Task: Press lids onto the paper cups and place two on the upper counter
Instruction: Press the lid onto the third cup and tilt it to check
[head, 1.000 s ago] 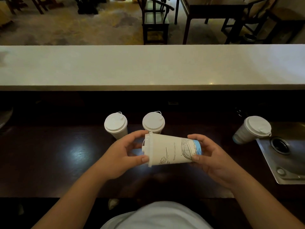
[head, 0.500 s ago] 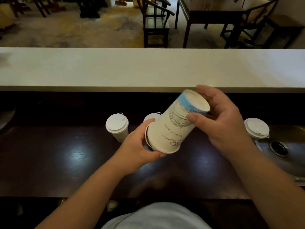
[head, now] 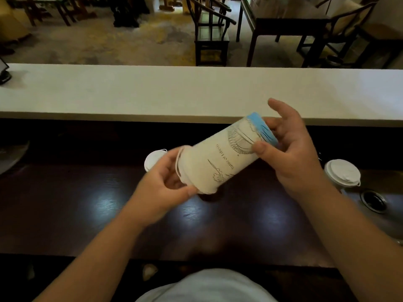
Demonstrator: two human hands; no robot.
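Observation:
I hold a white paper cup (head: 224, 158) with line drawings and a blue base band, tilted in the air above the dark lower counter (head: 87, 205). Its lidded end points down-left, its base up-right. My left hand (head: 161, 188) grips the lid end, fingers and thumb curled round the rim. My right hand (head: 290, 149) pinches the base end between thumb and fingers. A lidded cup (head: 152, 160) stands behind my left hand, partly hidden. Another lidded cup (head: 342, 173) stands at the right. The white upper counter (head: 152, 92) runs across the view beyond them.
A metal sink (head: 375, 201) with a drain lies at the right edge of the lower counter. A dark object (head: 3, 73) sits at the far left of the upper counter. Wooden chairs and tables stand on the floor beyond.
The cup went from lying sideways low between my hands to being lifted and tilted with its base up-right. It now hides the middle lidded cup. My right hand rose with the base.

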